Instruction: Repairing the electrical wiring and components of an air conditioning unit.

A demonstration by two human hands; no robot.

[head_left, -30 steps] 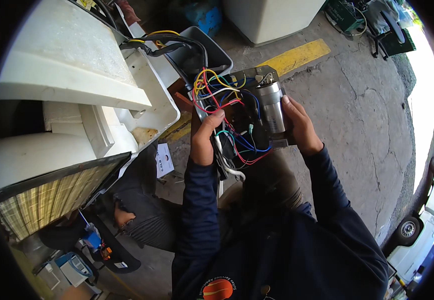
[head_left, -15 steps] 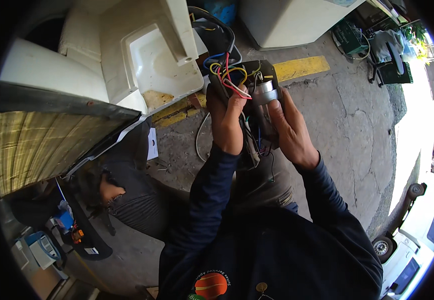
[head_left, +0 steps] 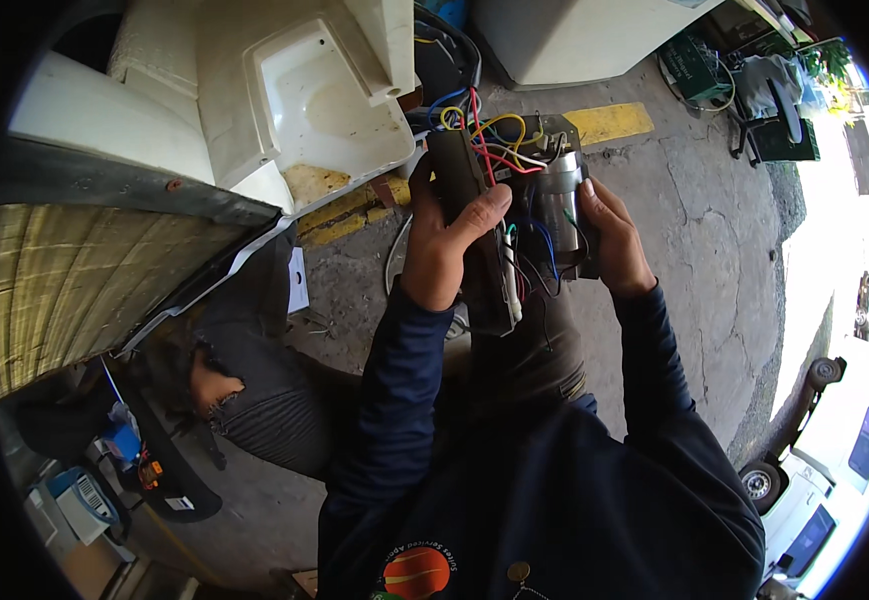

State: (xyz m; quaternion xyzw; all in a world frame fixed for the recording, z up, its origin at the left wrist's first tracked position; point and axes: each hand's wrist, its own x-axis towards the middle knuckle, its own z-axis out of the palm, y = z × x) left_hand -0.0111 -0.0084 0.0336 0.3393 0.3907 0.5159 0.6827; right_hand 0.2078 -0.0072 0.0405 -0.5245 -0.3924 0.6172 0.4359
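Both hands hold a dark metal electrical control box [head_left: 483,285] with its inside facing up. My left hand [head_left: 436,250] is wrapped round its left side, the thumb lying on the dark panel. My right hand [head_left: 616,240] grips the right edge beside a silver cylindrical capacitor [head_left: 556,195], the thumb near its side. Red, yellow, white and blue wires [head_left: 499,150] loop over the far end of the box. More loose wires [head_left: 539,265] hang between the panel and the capacitor, and a pale sleeved lead [head_left: 512,275] runs along the panel.
A dirty white plastic housing [head_left: 354,165] stands at the left, beside a finned coil [head_left: 104,290]. Dark cables [head_left: 469,50] run from it to the box. A white cabinet [head_left: 574,45] is ahead. Torn-trousered knee [head_left: 216,385] and a tool bag [head_left: 184,490] lie lower left.
The box has turned and opened more toward me, showing more of the capacitor and wires. My right hand has shifted from the capacitor's face to the right edge.
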